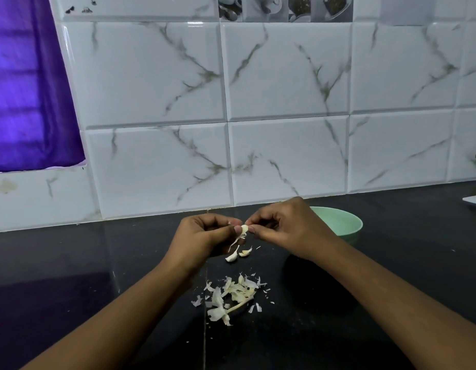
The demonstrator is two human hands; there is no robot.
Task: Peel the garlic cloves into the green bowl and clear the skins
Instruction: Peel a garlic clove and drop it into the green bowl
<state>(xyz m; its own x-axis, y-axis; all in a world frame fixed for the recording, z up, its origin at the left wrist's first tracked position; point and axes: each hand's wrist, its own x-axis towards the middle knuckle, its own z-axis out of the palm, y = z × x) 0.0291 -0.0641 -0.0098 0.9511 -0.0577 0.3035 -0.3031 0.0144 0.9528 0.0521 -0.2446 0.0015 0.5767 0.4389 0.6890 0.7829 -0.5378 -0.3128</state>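
Marble-look tiles back a dark tabletop [71, 263]. Both hands, left [204, 236] and right [282, 225], pinch one garlic clove [244, 228] mid-peel, skin dangling. Next it probably goes into the green bowl [338, 222]; skins [231, 295] await clearing.

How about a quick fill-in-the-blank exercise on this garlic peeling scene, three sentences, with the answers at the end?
1. The left hand and right hand pinch one garlic clove ____ them.
2. The bowl behind the right hand is coloured ____.
3. The pile of skins lies on the black ____, not in the bowl.
Missing words: between; green; countertop.
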